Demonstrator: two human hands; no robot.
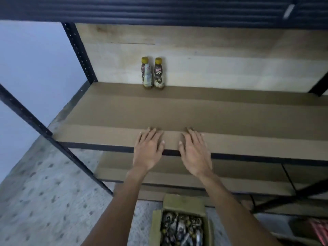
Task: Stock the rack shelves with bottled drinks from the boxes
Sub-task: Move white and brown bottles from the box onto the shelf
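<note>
As they reach forward, left grip (148, 150) and right grip (195, 155) spread flat over shelf (248, 125).

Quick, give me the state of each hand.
Left hand: open, empty, fingers straight over the shelf front.
Right hand: open, empty, likewise.

Clock read from the right hand (194, 153). Shelf board (230, 112) is free from 12 to 3 o'clock, a wide reach. Two bottles (159, 75) stand side by side at 11, by the back panel (213, 68). Upper shelf (159, 11) caps headroom at 12. Rack post (44, 132) at 9. Open box (184, 201) at 6.
</note>
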